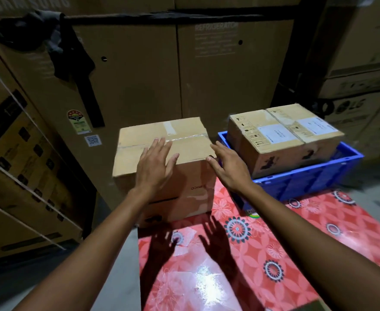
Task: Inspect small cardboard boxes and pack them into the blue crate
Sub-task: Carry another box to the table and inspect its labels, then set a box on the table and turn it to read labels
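Observation:
A plain brown cardboard box (184, 140), taped across its top, stands at the far left of the red floral table (274, 243). My left hand (156, 163) hovers over the box's near top edge, fingers spread, holding nothing. My right hand (228, 166) is open beside the box's right top corner, fingers apart; I cannot tell if it touches. To the right, the blue crate (314, 173) holds two labelled cardboard boxes side by side, one on the left (272, 144) and one on the right (312, 129), both rising above the crate's rim.
Tall refrigerator cartons (207, 75) form a wall right behind the table. Strapped cartons (16, 153) lean at the left. More stacked cartons (364, 75) stand at the right. A dark cloth (56, 41) hangs from a bar. Grey floor (112, 265) shows left of the table.

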Action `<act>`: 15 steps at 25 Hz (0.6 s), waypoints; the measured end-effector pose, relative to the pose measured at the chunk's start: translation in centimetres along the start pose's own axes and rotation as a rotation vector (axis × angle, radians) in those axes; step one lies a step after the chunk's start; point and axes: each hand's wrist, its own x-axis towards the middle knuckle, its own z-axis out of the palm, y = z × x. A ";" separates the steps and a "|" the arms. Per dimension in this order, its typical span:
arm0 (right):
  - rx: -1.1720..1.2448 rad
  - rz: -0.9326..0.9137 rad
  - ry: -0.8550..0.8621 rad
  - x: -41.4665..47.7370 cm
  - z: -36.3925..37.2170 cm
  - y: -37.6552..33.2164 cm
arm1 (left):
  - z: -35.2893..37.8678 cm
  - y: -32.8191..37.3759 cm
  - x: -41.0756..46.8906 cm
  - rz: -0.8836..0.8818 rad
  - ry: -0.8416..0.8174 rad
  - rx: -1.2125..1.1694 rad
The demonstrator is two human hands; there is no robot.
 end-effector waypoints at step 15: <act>-0.090 0.355 0.560 -28.0 -29.3 12.5 | 2.1 41.3 -4.7 0.679 -0.066 -0.348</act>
